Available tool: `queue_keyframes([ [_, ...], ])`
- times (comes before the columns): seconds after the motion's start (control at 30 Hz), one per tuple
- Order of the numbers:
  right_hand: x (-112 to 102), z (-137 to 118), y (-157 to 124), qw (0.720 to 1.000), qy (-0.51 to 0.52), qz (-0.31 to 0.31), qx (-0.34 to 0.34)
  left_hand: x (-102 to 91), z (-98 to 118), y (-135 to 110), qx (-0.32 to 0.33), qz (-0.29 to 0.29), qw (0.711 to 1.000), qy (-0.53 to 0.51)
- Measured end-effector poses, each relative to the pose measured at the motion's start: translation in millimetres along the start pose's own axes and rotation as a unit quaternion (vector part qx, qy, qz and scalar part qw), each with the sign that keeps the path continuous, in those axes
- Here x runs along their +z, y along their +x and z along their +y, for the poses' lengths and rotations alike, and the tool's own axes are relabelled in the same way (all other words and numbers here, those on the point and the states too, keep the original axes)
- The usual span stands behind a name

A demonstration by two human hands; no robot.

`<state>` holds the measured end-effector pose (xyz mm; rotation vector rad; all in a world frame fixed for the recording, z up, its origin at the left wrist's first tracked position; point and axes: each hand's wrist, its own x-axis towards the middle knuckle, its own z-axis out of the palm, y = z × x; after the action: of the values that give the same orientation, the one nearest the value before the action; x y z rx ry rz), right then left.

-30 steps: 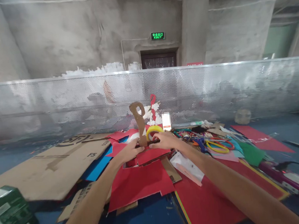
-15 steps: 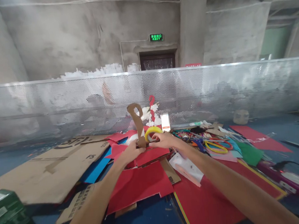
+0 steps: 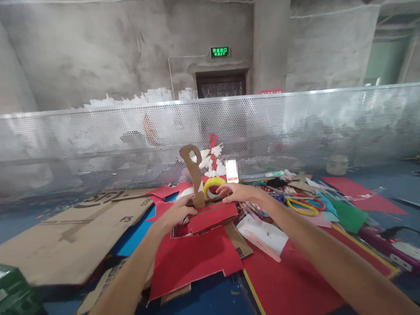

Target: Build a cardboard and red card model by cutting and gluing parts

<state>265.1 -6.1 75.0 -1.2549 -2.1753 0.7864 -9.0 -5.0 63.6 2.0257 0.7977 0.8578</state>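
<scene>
A brown cardboard cutout (image 3: 192,171) with a curled, swan-neck-like top stands upright behind a small red-faced cardboard box (image 3: 213,218). My left hand (image 3: 176,213) is at the left end of the box, beside the cutout's foot, with thumb and fingers apart. On the other side, my right hand (image 3: 237,193) hovers over or rests on the box's right end; its fingers are bent and spread from the thumb. Whether the fingertips touch the box is hard to make out. A yellow tape roll (image 3: 212,183) stands between the cutout and my right hand.
Red card sheets (image 3: 197,261) lie in front of the box. Flat brown cardboard (image 3: 70,238) covers the left side, near a green box (image 3: 13,302). Scissors (image 3: 304,205), a purple power strip (image 3: 400,251) and a lit phone (image 3: 232,171) are also around. A perforated metal panel (image 3: 84,149) stands behind.
My left hand has drawn slightly left, away from the cutout's foot. My right hand has shifted a little right, and more of the red box shows between the hands.
</scene>
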Motion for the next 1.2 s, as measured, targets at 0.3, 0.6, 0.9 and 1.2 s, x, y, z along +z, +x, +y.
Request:
queue_keyframes([
  [0.3, -18, 12, -15, 0.981, 0.179, -0.070, -0.019, -13.8, -17, -1, 0.010, -0.065, 0.991, -0.115],
  [0.6, -18, 11, -19, 0.986, 0.165, -0.011, 0.008, -13.2, -23, 4, -0.035, 0.066, 0.982, -0.172],
  [0.9, -12, 29, -6, 0.991, 0.131, 0.019, -0.014, -30.5, -14, 1, -0.063, 0.208, 0.976, 0.016],
  [1.2, -10, 28, -5, 0.992, 0.126, 0.021, -0.009, -41.4, -18, -3, -0.046, 0.241, 0.968, 0.048],
])
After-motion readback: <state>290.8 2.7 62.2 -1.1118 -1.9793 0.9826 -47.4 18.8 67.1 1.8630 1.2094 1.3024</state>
